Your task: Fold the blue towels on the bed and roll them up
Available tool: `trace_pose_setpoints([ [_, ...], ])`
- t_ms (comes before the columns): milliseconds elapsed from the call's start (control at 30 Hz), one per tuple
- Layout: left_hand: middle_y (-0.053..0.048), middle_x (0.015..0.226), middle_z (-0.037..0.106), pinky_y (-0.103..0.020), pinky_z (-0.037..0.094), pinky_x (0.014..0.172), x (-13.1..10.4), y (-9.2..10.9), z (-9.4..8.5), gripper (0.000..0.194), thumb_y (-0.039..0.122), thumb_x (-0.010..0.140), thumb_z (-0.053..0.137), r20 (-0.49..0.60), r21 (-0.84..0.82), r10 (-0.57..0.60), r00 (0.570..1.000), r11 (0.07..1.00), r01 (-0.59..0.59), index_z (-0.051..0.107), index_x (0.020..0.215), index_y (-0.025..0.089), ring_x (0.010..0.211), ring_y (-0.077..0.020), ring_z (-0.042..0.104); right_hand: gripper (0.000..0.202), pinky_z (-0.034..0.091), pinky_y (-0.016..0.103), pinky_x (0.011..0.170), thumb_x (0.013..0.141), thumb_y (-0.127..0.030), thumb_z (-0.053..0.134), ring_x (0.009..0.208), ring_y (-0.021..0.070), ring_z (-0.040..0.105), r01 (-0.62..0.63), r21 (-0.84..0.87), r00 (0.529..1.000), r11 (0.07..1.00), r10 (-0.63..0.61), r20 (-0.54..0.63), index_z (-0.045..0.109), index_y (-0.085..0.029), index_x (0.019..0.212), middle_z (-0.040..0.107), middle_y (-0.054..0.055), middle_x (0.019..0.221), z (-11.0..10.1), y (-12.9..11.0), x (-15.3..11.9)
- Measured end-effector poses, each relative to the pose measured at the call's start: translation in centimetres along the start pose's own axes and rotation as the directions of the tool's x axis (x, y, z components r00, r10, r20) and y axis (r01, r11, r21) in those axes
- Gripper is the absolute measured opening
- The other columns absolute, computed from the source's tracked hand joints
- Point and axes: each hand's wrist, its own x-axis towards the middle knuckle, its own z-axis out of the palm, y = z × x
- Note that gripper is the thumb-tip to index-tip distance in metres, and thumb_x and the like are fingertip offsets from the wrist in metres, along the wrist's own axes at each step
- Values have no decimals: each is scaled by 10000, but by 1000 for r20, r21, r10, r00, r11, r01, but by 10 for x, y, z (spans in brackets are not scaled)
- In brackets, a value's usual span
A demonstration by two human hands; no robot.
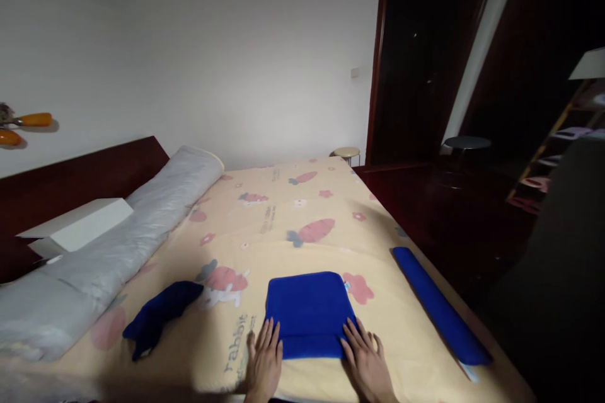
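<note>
A blue cloth (pixel 306 302) lies flat on the bed in front of me, with a narrow strip along its near edge folded over. On its lower left corner rests my left hand (pixel 266 356), fingers stretched out and flat. My right hand (pixel 365 356) lies in the same way on the lower right corner, its fingers extended over the edge. To the left is a crumpled dark blue cloth (pixel 163 312). A long, narrow folded blue cloth (pixel 439 302) with a pale tag lies along the bed's right side.
The patterned bed sheet (pixel 269 214) spreads beneath everything. A long grey pillow or bolster (pixel 155 220) runs along the headboard (pixel 85 176), with a white box (pixel 80 223) on it. Stools (pixel 467 142) and a shelf rack (pixel 548 157) stand beyond the bed's right edge.
</note>
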Motion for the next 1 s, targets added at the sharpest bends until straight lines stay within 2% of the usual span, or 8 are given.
trace_pose_setpoints([
  [100,-25,1547,362,-522,270,1166,7,28,0,573,148,926,328,-3,-69,53,999,996,-53,308,1477,303,1431,-226,335,492,287,525,1135,977,-429,308,1433,269,313,-13,50,999,999,11,39,482,-270,1410,376,43,1527,-3,-33,12],
  [267,-34,1564,324,-446,313,1161,17,82,8,546,176,964,280,23,-179,205,978,964,-198,264,1500,275,1433,-203,331,499,303,458,1143,975,-321,278,1427,223,327,99,189,974,977,-134,184,414,-269,1452,395,31,1514,3,-83,24],
  [400,-2,1564,326,-442,335,1148,17,63,5,495,286,995,281,64,-161,196,979,970,-183,289,1488,332,1427,-193,343,527,304,500,1141,982,-489,288,1417,256,345,50,152,982,987,-77,174,448,-266,1431,403,37,1506,6,-60,18],
  [533,-13,1559,338,-482,328,1139,12,16,-7,493,331,986,293,83,-38,-12,997,999,16,315,1479,317,1430,-214,338,577,306,541,1132,962,-556,322,1423,280,332,-41,67,996,997,35,88,447,-243,1431,391,47,1511,1,-14,13],
  [633,-18,1548,361,-534,300,1138,9,2,-8,490,331,968,330,33,41,-90,995,995,89,369,1457,319,1431,-244,335,573,300,568,1127,955,-538,351,1429,301,314,-73,21,995,997,72,63,465,-223,1421,389,60,1509,-2,-3,13],
  [800,-20,1541,375,-506,286,1150,12,38,3,488,271,976,303,-75,10,8,997,1000,-7,368,1458,311,1430,-228,337,552,279,555,1145,977,-479,304,1442,290,281,-38,70,997,997,33,67,442,-206,1436,297,71,1545,2,-46,18],
  [900,5,1561,330,-428,316,1151,13,70,10,536,217,971,295,-6,-97,139,990,986,-139,255,1495,320,1434,-193,329,495,308,510,1142,983,-391,295,1430,256,314,82,186,978,979,-115,173,429,-266,1442,348,37,1527,6,-74,20],
  [1000,6,1577,284,-413,300,1166,12,86,10,561,193,966,294,69,-195,182,981,967,-165,214,1506,322,1441,-184,312,486,332,472,1134,980,-346,304,1412,238,351,152,262,952,953,-212,220,414,-282,1449,406,36,1502,7,-81,18],
])
